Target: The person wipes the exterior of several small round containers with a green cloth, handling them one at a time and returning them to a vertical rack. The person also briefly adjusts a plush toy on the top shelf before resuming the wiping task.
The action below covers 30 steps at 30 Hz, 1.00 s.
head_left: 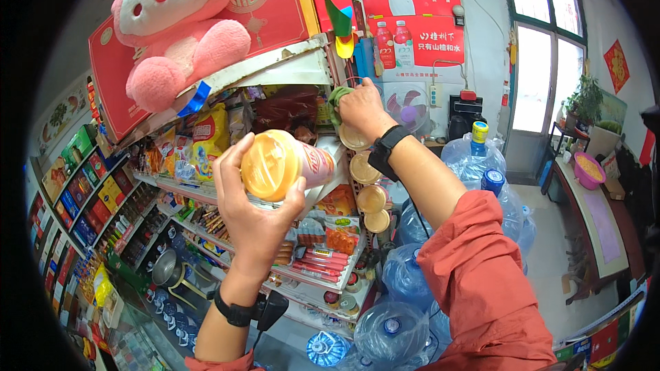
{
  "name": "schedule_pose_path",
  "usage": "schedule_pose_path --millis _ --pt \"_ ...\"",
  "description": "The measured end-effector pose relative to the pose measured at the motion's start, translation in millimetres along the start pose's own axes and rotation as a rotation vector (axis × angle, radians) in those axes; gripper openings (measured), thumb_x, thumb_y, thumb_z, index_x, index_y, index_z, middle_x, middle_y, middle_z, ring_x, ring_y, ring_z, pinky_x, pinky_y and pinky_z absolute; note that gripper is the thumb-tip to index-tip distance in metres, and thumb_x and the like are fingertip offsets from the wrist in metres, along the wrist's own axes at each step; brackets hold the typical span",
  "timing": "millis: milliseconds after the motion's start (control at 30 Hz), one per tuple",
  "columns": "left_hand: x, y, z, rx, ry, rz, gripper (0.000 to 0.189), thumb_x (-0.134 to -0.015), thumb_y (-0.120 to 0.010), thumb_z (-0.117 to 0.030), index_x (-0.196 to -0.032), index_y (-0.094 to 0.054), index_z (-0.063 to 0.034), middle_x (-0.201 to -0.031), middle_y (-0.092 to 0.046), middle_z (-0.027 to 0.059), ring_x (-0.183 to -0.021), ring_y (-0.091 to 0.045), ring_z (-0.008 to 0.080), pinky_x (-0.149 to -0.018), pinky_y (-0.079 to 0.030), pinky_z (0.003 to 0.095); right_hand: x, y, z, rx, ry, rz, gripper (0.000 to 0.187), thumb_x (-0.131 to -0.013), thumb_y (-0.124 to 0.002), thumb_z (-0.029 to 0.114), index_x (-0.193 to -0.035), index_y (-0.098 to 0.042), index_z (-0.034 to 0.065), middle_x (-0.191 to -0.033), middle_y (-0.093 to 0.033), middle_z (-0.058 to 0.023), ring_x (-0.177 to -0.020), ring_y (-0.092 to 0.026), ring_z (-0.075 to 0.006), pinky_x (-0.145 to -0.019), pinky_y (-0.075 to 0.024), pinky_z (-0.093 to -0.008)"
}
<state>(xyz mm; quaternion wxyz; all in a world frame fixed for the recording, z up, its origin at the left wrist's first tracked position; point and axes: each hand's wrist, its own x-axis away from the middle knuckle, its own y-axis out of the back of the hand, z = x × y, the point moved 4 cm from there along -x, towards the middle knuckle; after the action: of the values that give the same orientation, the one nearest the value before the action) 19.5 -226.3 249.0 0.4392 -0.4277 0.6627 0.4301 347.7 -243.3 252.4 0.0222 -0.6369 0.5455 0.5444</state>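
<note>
My left hand (253, 219) grips a lidded plastic cup (276, 165) tilted on its side, with its yellow lid turned toward me and a printed label behind. The cup is in front of the snack shelves. Up and to the right, my right hand (365, 108) is closed around a green cloth (339, 99), at the upper end of the shelf unit's side. Just below that hand, several similar lidded cups (367, 167) are stacked in a column along the shelf's end. Part of the topmost cup is behind my right hand and wrist.
A pink plush toy (180, 46) sits on the top ledge (289, 64) among red gift boxes. Packaged sausages (322, 260) lie on a lower shelf. Bagged blue water jugs (394, 327) crowd the floor at right. A fan (407, 108) stands behind my right hand.
</note>
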Motion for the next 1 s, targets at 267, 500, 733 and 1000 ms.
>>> schedule_pose_path --millis 267,500,733,1000 --pt "6 10 7 -0.036 0.012 0.003 0.075 -0.070 -0.087 -0.017 -0.137 -0.057 -0.0004 -0.128 -0.057 0.0174 -0.120 -0.058 0.0348 -0.107 -0.046 0.0441 -8 -3 -4 -0.089 -0.113 0.017 0.020 -0.085 -0.062 0.016 -0.075 -0.078 0.0106 -0.077 -0.076 -0.0162 -0.074 -0.075 -0.0317 -0.102 -0.0455 -0.0525" --pt "-8 29 30 -0.073 0.068 -0.070 0.070 -0.076 -0.087 -0.018 -0.136 -0.057 0.0016 -0.127 -0.059 0.0154 -0.118 -0.060 0.0299 -0.106 -0.047 0.0406 2 -1 -7 -0.164 -0.140 -0.152 0.019 -0.081 -0.071 0.023 -0.068 -0.074 0.0105 -0.068 -0.072 -0.0157 -0.069 -0.071 -0.0318 -0.094 -0.0458 -0.0464" --pt "-13 20 47 -0.067 0.082 -0.011 0.062 -0.076 -0.087 -0.020 -0.130 -0.063 -0.0020 -0.123 -0.063 0.0145 -0.115 -0.062 0.0299 -0.103 -0.049 0.0407 15 13 -29 -0.556 -0.442 -0.486 0.024 -0.085 -0.078 0.031 -0.088 -0.075 0.0074 -0.084 -0.071 -0.0160 -0.087 -0.068 -0.0356 -0.087 -0.0500 -0.0485" --pt "-28 -13 70 -0.201 0.145 0.179 0.048 -0.077 -0.085 -0.025 -0.120 -0.072 -0.0066 -0.115 -0.069 0.0169 -0.111 -0.066 0.0349 -0.097 -0.054 0.0436 6 -2 -40 -0.508 -0.551 -0.355 0.026 -0.088 -0.078 0.024 -0.106 -0.075 0.0054 -0.104 -0.073 -0.0195 -0.103 -0.064 -0.0404 -0.091 -0.0539 -0.0492"
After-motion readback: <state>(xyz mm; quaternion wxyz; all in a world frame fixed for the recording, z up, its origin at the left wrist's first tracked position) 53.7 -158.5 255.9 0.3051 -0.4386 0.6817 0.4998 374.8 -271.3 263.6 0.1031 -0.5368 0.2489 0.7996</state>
